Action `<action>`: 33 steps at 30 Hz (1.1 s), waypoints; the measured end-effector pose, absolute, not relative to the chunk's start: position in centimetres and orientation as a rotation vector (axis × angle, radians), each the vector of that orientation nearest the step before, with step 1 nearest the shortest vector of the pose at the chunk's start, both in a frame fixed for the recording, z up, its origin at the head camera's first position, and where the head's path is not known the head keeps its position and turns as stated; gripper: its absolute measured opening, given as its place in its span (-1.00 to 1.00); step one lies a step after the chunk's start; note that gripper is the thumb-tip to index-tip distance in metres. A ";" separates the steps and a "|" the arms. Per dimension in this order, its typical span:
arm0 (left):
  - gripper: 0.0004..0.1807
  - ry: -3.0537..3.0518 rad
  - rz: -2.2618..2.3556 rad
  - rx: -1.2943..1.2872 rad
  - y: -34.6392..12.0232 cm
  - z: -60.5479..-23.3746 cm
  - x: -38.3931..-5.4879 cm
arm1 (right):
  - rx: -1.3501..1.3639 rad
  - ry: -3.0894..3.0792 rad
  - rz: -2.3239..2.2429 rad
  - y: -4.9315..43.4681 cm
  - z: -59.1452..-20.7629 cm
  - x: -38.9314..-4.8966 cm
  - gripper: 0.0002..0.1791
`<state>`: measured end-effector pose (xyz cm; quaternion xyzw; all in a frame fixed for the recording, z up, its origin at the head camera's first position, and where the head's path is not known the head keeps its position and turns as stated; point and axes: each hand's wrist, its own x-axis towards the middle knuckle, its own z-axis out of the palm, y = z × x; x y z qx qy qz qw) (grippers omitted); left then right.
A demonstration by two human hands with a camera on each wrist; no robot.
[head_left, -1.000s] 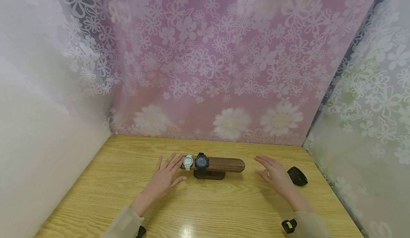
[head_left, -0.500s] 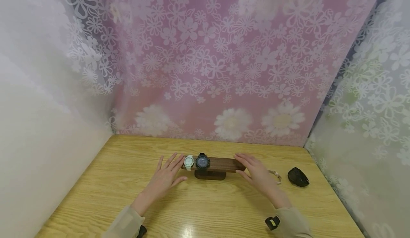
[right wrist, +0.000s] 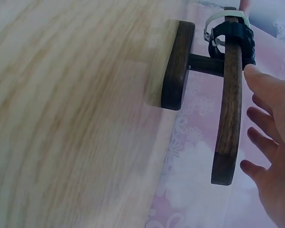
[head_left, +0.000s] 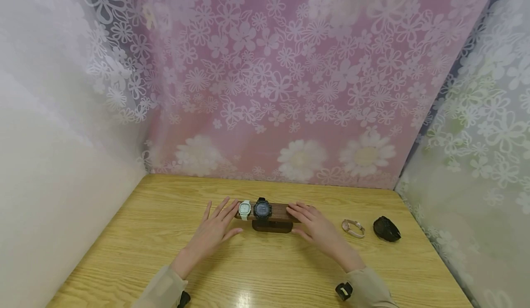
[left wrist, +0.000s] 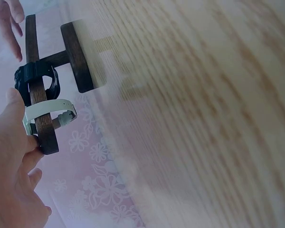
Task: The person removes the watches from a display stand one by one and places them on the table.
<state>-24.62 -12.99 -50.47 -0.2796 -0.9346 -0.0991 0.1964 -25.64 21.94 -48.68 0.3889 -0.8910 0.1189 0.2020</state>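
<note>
A wooden watch stand [head_left: 280, 212] with a rounded bar on a low base stands mid-table. Toward the bar's left end sits a white-strapped watch [head_left: 244, 209], and beside it a bulky black watch [head_left: 262, 210]. Both straps loop around the bar in the left wrist view. My left hand [head_left: 208, 235] has its fingers extended, fingertips right at the bar's left end beside the white watch. Over the bar's right part reaches my right hand [head_left: 320, 231], covering that end in the head view. From the right wrist, its loosely bent fingers [right wrist: 266, 121] lie alongside the bar, one tip close to the black watch.
On the wooden table [head_left: 232, 271], right of the stand, lies a slim watch [head_left: 353, 228] with a light band. Farther right is a black, curled, strap-like object [head_left: 387, 229]. A pink flowered curtain [head_left: 265, 91] hangs behind the table's back edge.
My right hand has moved left, from beyond the stand's right end to over the bar, uncovering the slim watch. The left hand stays at the bar's left end.
</note>
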 end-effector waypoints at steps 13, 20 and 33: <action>-0.21 -2.646 -0.382 -0.761 -12.6 -50.2 -25.1 | 1.124 -2.649 0.274 21.9 -49.6 -25.3 -0.10; -0.28 -2.631 -0.547 -0.714 -12.1 -49.7 -26.0 | 1.119 -2.671 0.292 22.0 -49.4 -25.1 -0.12; -0.30 -2.663 -0.731 -0.840 -11.9 -49.6 -28.0 | 1.116 -2.685 0.315 21.8 -49.3 -25.0 -0.12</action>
